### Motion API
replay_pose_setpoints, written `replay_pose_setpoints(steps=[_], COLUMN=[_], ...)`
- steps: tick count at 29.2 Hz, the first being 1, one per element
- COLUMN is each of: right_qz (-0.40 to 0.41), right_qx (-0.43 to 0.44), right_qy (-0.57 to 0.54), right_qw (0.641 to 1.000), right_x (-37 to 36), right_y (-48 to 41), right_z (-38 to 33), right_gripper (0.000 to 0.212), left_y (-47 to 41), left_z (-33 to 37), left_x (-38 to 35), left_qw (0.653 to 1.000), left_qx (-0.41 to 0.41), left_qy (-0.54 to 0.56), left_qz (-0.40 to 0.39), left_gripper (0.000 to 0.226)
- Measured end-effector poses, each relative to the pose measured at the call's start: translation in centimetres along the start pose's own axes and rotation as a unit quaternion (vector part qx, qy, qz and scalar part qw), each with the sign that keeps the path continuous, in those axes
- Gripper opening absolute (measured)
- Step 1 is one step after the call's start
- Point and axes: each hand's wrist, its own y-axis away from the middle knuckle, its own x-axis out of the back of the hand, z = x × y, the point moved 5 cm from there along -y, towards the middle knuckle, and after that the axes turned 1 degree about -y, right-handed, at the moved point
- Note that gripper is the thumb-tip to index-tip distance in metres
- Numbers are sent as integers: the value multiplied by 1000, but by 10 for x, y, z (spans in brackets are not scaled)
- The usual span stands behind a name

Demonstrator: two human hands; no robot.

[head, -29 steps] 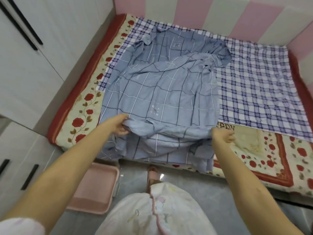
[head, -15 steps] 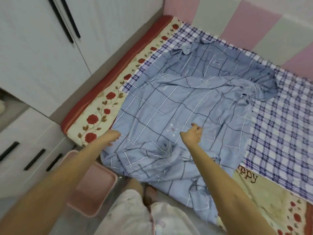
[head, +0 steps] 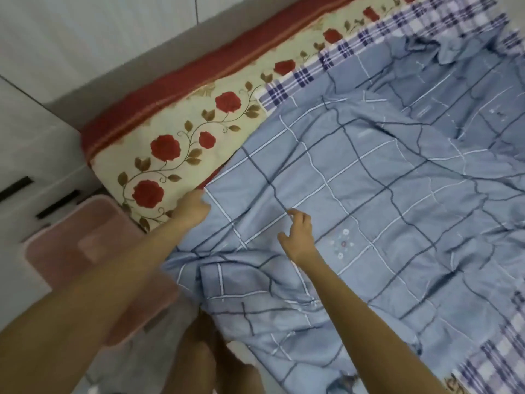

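Blue sheet half spread across the bed

The left hand (head: 191,209) grips the left edge of the blue checked sheet (head: 355,180), fingers curled round the cloth. The right hand (head: 299,237) hangs with fingers loosely spread over the sheet near that edge; whether it touches the cloth cannot be told. The sheet covers most of the purple plaid cloth (head: 287,89) on the rose-patterned mat (head: 170,149). By the look of it, the middle lies fairly flat. The far right is bunched, and the near edge sags in folds off the bed beside a pink bin (head: 85,245); both need pulling straight.
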Motion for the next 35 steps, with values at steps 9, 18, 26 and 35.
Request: replay_pose_setpoints(steps=[9,18,26,35], right_qz=[2,72,28,-26], right_qx=[112,213,148,248], right_qy=[103,119,153,321], right_qw=[988,967,977,914], right_x=[-34,-43,-45,-34], right_y=[-80,-128,-144,-156], right_z=[12,-24,-2,-28], right_gripper=[58,62,70,44], left_y=[-92,-44,-42,-36], left_z=[-5,33,-1,-35], left_x=[-27,-94,-100,-71], left_qw=[987,866,955,987], left_qx=[-75,-396,-270,-140], left_qy=[-93,-283,-96,-71], left_qz=[111,118,79,30], left_gripper=[46,20,13,36])
